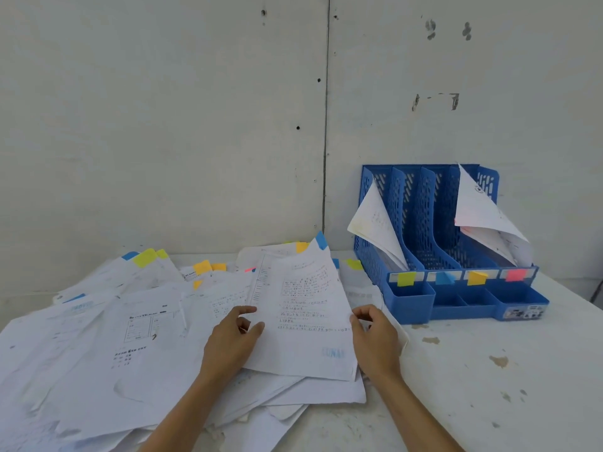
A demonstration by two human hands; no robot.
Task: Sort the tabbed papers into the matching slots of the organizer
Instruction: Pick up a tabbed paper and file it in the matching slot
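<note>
A sheet with a blue tab (306, 308) is raised off the heap of tabbed papers (130, 337), its blue tab at the far corner. My left hand (233, 340) pinches its left edge and my right hand (375, 337) pinches its right edge. The blue organizer (424, 223) stands to the right against the wall, with four slots labelled yellow, blue, orange and pink. Papers lean in the yellow slot (375, 223) and in the pink slot (483, 216). The two middle slots look empty.
The loose papers cover the left half of the white table (489, 370), bearing yellow, orange, blue and pink tabs. A white wall stands close behind. Small open trays run along the organizer's front (456, 305).
</note>
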